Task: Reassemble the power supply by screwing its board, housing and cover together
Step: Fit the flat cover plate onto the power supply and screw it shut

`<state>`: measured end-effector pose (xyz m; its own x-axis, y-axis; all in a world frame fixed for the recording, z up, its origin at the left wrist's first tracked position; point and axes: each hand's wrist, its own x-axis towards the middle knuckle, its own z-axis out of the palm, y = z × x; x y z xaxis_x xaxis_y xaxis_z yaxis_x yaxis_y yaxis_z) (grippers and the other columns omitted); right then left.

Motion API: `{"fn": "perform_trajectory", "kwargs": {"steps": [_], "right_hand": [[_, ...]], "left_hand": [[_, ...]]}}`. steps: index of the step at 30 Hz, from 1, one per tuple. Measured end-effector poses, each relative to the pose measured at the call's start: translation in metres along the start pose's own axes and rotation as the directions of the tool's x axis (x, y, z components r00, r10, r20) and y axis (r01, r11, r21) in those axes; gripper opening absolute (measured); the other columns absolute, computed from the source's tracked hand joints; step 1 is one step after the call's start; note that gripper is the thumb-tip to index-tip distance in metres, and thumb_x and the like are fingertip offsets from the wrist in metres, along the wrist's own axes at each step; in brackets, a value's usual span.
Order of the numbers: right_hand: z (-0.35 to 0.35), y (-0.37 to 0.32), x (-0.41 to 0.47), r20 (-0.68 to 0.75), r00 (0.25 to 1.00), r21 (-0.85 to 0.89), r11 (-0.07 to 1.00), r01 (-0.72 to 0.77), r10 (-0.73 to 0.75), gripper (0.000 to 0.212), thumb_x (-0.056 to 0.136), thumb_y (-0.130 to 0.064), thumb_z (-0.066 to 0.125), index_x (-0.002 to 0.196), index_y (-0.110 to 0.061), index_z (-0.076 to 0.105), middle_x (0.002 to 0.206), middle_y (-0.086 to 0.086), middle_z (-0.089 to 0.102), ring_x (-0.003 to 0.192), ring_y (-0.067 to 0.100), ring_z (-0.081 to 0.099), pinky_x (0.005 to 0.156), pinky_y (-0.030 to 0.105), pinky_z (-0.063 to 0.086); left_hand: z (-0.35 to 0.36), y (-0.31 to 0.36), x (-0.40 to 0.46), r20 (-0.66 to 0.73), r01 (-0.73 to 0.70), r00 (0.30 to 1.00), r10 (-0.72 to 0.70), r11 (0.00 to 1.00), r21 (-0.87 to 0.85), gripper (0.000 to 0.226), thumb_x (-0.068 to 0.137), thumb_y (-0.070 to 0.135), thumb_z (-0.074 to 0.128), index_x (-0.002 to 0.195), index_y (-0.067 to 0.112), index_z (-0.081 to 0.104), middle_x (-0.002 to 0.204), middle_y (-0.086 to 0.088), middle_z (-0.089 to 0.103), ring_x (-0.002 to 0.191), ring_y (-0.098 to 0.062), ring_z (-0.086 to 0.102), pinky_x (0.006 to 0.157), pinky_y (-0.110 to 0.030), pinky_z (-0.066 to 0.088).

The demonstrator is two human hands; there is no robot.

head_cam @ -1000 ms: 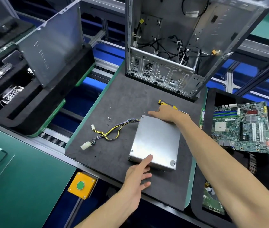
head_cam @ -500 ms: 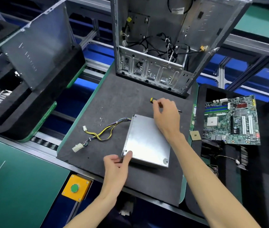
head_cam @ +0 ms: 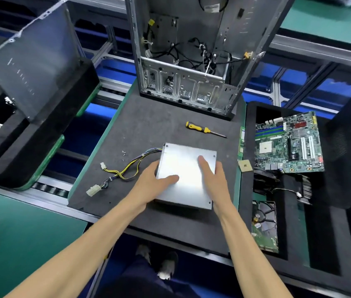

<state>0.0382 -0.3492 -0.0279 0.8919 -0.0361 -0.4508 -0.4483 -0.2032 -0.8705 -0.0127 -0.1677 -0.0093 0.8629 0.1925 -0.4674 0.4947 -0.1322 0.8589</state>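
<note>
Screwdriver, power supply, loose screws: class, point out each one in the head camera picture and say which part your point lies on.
Screwdriver (head_cam: 196, 127): head view, on its yellow and black handle.
Power supply (head_cam: 188, 157): head view, on the bare metal cover between the hands.
Loose screws (head_cam: 124, 153): head view, on the small cluster left of the cable bundle.

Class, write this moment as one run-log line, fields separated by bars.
left hand grips power supply edge | right hand flat on top | screwdriver lying unused | screws loose
</note>
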Motion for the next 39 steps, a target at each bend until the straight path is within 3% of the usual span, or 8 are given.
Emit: {"fn": "perform_trajectory", "kwargs": {"steps": [3, 9, 12, 21, 25, 29, 32, 39], "right_hand": [[0.001, 0.0, -0.02, 0.037, 0.994, 0.196, 0.976, 0.096, -0.105, 0.05, 0.082, -0.063, 0.072, 0.113, -0.029, 0.05, 0.1, -0.01, 0.074, 0.085, 0.006, 0.074, 0.06, 0.018, 0.055], [0.009, -0.003, -0.04, 0.009, 0.93, 0.288, 0.892, 0.349, -0.367, 0.068, 0.079, -0.049, 0.079, 0.135, -0.042, 0.041, 0.132, -0.013, 0.061, 0.116, 0.002, 0.064, 0.083, 0.017, 0.054], [0.016, 0.014, -0.041, -0.022, 0.895, 0.232, 0.868, 0.439, -0.446, 0.091, 0.077, -0.042, 0.085, 0.151, -0.044, 0.032, 0.149, -0.018, 0.05, 0.136, 0.001, 0.048, 0.102, 0.015, 0.045], [0.027, 0.07, -0.054, 0.074, 0.907, 0.046, 0.91, 0.412, -0.414, 0.118, 0.068, -0.035, 0.098, 0.159, -0.031, 0.023, 0.155, 0.008, 0.045, 0.146, 0.028, 0.041, 0.115, 0.065, 0.035], [0.029, 0.074, -0.063, 0.048, 0.901, 0.025, 0.903, 0.43, -0.431, 0.106, 0.067, -0.045, 0.096, 0.152, -0.032, 0.034, 0.151, 0.003, 0.049, 0.144, 0.022, 0.045, 0.114, 0.062, 0.039], [0.034, 0.072, -0.081, -0.063, 0.883, 0.077, 0.88, 0.468, -0.464, 0.106, 0.076, -0.056, 0.084, 0.159, -0.03, 0.024, 0.16, -0.003, 0.039, 0.15, 0.019, 0.035, 0.121, 0.049, 0.032], [0.043, 0.058, -0.098, -0.253, 0.845, 0.148, 0.844, 0.515, -0.471, 0.088, 0.087, -0.068, 0.064, 0.157, -0.027, 0.03, 0.155, -0.007, 0.044, 0.147, 0.016, 0.038, 0.117, 0.029, 0.035], [0.048, 0.028, -0.108, -0.468, 0.819, 0.22, 0.854, 0.472, -0.333, 0.021, 0.098, -0.013, 0.063, 0.086, -0.009, 0.047, 0.108, -0.011, 0.066, 0.089, 0.001, 0.058, 0.078, 0.014, 0.042]], "left_hand": [[0.002, 0.004, -0.013, -0.09, -0.055, 0.994, 0.058, 0.998, 0.036, 0.056, 0.078, 0.022, 0.082, 0.124, 0.03, 0.051, 0.111, 0.021, 0.063, 0.094, 0.009, 0.061, 0.072, -0.019, 0.048], [-0.008, 0.003, -0.035, -0.175, -0.209, 0.962, 0.207, 0.978, 0.008, 0.065, 0.073, 0.011, 0.084, 0.118, 0.033, 0.043, 0.113, 0.022, 0.06, 0.096, 0.02, 0.058, 0.074, -0.008, 0.047], [-0.014, -0.004, -0.04, -0.167, -0.255, 0.954, 0.248, 0.967, -0.02, 0.059, 0.073, 0.013, 0.08, 0.115, 0.03, 0.042, 0.118, 0.011, 0.065, 0.107, 0.002, 0.064, 0.093, -0.026, 0.051], [-0.04, -0.054, -0.056, -0.018, -0.258, 0.965, 0.261, 0.961, 0.105, 0.053, 0.085, 0.014, 0.075, 0.115, 0.039, 0.039, 0.121, 0.033, 0.06, 0.118, 0.008, 0.055, 0.104, -0.034, 0.047], [-0.068, -0.048, -0.068, 0.138, -0.269, 0.963, 0.232, 0.866, 0.422, 0.047, 0.083, 0.053, 0.072, 0.114, 0.057, 0.036, 0.104, 0.051, 0.052, 0.105, 0.017, 0.05, 0.082, -0.004, 0.039], [-0.102, -0.024, -0.072, 0.153, -0.278, 0.961, 0.232, 0.784, 0.555, 0.048, 0.07, 0.083, 0.053, 0.094, 0.043, 0.063, 0.073, 0.026, 0.069, 0.071, 0.0, 0.066, 0.074, -0.034, 0.057], [-0.11, -0.01, -0.073, -0.011, -0.412, 0.889, 0.458, 0.81, 0.417, 0.045, 0.076, 0.077, 0.06, 0.083, 0.033, 0.061, 0.068, 0.012, 0.063, 0.062, -0.009, 0.058, 0.061, -0.024, 0.052], [-0.083, 0.002, -0.057, -0.077, -0.415, 0.862, 0.501, 0.785, 0.46, 0.02, 0.08, 0.054, 0.071, 0.085, 0.04, 0.058, 0.084, 0.019, 0.059, 0.082, 0.0, 0.055, 0.066, -0.029, 0.049]]}}
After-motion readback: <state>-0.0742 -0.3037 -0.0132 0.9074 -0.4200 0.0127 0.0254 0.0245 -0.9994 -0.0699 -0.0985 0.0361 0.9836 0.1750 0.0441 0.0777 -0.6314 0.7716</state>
